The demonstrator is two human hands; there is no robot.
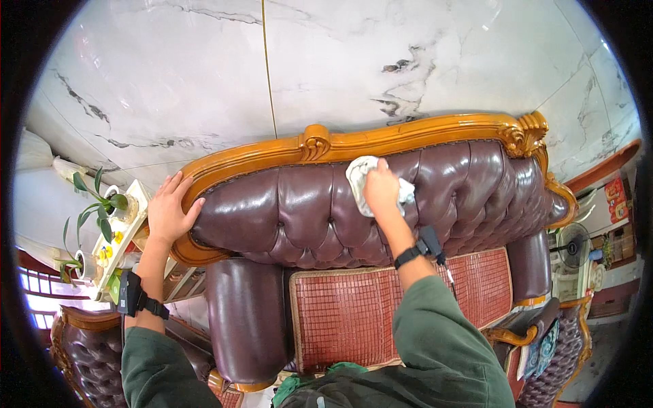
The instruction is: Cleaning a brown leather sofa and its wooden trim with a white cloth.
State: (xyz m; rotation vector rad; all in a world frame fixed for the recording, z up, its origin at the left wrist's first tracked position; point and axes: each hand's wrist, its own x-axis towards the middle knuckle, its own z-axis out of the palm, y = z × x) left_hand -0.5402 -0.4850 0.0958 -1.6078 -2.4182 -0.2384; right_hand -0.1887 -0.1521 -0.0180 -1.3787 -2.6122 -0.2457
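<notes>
A tufted sofa (301,194) in dark maroon leather stands before me, its backrest edged by a carved, varnished wooden frame (240,155). My right hand (381,191) grips a crumpled white cloth (359,176) and presses it to the upper backrest, right of the middle. Part of the cloth is hidden under my fingers. At the backrest's left end, my left hand (171,206) rests on the curved wooden frame with its fingers spread and nothing in it. A reddish-brown tile mat (342,311) covers the seat below.
Marble-patterned wall panels (331,66) rise behind the sofa. To the left, a white shelf (115,260) bears potted plants (102,204). A fan (571,247) stands at the right. Tufted armchairs (89,352) flank the sofa, and a blue patterned cushion (543,349) lies on the right one.
</notes>
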